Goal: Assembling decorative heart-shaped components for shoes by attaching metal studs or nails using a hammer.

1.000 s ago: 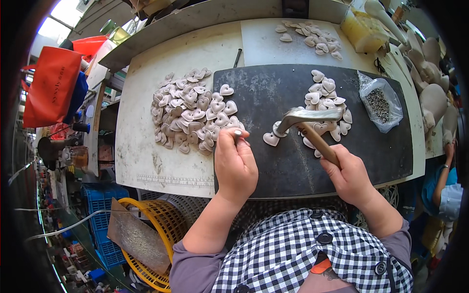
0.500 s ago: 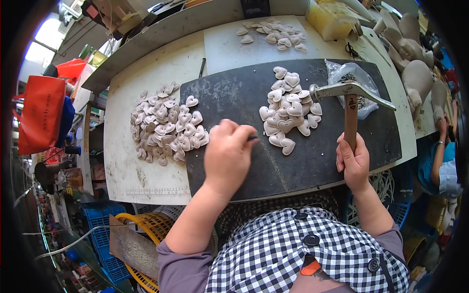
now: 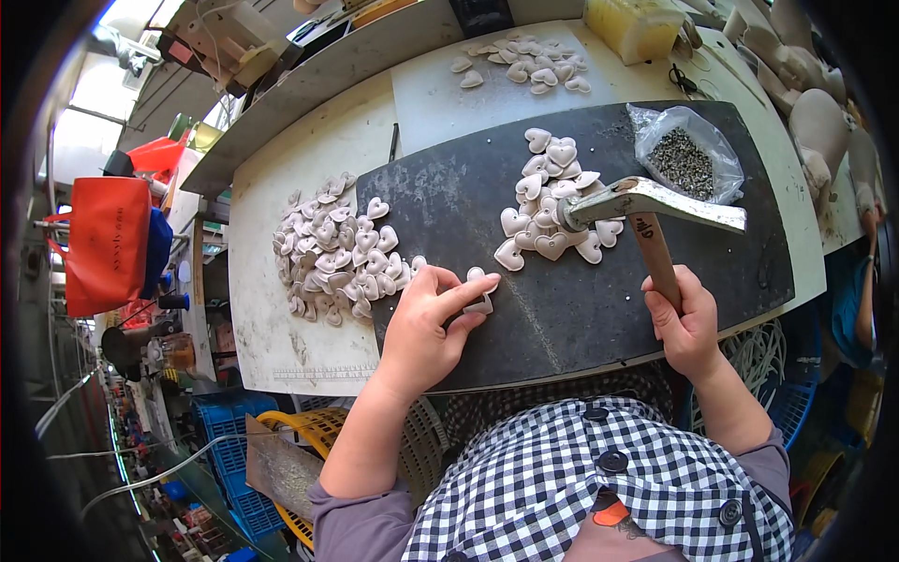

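Note:
My left hand [image 3: 423, 323] has its thumb and forefinger around a pale heart-shaped patch [image 3: 481, 292] over the dark board [image 3: 440, 197]; the fingers partly cover the heart. My right hand [image 3: 685, 318] is wrapped round the wooden handle of a hammer [image 3: 659, 258], whose metal head is raised over the board. Behind the hammer head lies a small heap of heart patches [image 3: 551, 245], some with a small stud in the middle. Left of my left hand is a larger pile of hearts [image 3: 328, 248], spilling from the pale tabletop onto the board.
A clear plastic bag [image 3: 723, 155] of small metal studs lies at the board's far right. More hearts [image 3: 541, 64] rest on a white sheet at the back, beside a yellowish translucent block [image 3: 632, 33]. A red bag [image 3: 105, 244] hangs left; blue and yellow baskets [image 3: 307, 423] stand below the table edge.
My left hand has turned and opened out from a fist-like grip, and a heart now shows at its fingertips. The hammer head has come lower and nearer. The whole view has shifted slightly.

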{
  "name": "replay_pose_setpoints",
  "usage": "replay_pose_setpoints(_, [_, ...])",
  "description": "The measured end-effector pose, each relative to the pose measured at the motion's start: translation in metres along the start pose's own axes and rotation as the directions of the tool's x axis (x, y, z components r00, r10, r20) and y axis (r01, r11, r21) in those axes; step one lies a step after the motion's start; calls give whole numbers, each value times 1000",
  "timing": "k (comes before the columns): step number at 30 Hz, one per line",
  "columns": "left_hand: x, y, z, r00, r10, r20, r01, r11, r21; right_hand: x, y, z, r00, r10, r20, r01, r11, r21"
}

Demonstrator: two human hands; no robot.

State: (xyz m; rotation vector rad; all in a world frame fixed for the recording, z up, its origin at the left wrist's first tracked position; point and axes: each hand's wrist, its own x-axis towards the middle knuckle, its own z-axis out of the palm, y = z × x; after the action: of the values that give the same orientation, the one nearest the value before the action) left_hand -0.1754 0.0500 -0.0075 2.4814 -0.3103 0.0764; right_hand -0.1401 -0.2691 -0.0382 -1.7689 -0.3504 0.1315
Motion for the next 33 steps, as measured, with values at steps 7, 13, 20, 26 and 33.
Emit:
replay_pose_setpoints(7, [10, 16, 21, 950, -178, -255, 229, 955, 187, 1, 1, 2, 1000, 9, -23, -9, 1000, -30])
replay_pose_setpoints(13, [18, 10, 26, 950, -45, -309, 144, 941, 305, 1, 0, 5, 999, -4, -39, 2, 999, -52])
replay_pose_setpoints(20, [35, -7, 23, 886, -158, -436, 237, 962, 134, 1, -4, 5, 999, -25, -34, 22, 996, -84])
replay_pose_setpoints(26, [56, 22, 34, 987, 52, -154, -8, 962, 272, 3, -8, 7, 999, -14, -48, 9, 994, -107])
replay_pose_setpoints(33, [76, -8, 17, 972, -28, -233, 71, 981, 179, 2, -10, 8, 998, -17, -55, 11, 995, -100])
